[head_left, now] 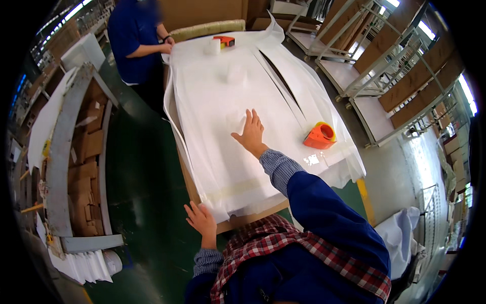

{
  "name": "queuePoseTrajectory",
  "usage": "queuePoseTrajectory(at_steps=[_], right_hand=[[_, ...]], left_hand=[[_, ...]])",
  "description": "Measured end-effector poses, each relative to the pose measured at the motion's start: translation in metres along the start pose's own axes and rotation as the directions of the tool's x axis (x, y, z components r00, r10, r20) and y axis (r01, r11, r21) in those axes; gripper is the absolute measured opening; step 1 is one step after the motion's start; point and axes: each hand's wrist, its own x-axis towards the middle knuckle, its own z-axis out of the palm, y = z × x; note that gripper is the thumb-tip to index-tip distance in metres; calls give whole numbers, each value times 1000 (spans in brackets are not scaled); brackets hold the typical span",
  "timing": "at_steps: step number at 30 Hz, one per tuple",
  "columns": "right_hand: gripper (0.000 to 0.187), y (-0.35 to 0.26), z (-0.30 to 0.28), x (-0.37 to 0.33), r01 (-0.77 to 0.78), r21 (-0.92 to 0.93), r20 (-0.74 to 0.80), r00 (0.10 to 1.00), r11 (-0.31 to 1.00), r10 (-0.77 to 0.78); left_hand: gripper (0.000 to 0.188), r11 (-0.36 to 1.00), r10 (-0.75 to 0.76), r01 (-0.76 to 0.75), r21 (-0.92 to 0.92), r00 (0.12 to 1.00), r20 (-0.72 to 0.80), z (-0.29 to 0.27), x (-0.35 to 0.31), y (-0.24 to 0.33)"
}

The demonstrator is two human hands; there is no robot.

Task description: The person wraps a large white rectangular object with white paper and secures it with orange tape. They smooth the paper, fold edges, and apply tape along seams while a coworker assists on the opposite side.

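Observation:
White foam sheeting (212,96) covers a long work table, with a dark slit between its layers toward the right. My right hand (251,133) is spread over the middle of the sheeting, fingers apart and holding nothing; whether it touches cannot be made out. Close to the near left corner of the sheeting, my left hand (201,219) has its fingers spread by the edge. An orange tape dispenser (320,137) with a roll of tape rests on the sheeting, right of my right hand. Clear tape shows along the near edge.
A co-worker in blue (132,45) stands at the far left, hands at the sheeting's edge. A second tape dispenser (225,41) and a white roll (212,47) lie at the far end. Wheeled racks (364,66) with cardboard stand right; a grey shelf bench (76,152) with cardboard stands left.

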Motion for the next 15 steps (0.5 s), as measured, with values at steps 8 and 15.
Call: queuePoseTrajectory(at_steps=[8, 15], right_hand=[[64, 52, -35, -23, 378, 274, 160, 889, 884, -430], [67, 136, -218, -113, 553, 576, 314, 531, 602, -787]], left_hand=[[57, 818, 35, -64, -571, 997, -62, -26, -25, 100], [51, 273, 229, 739, -616, 572, 788, -6, -80, 248]])
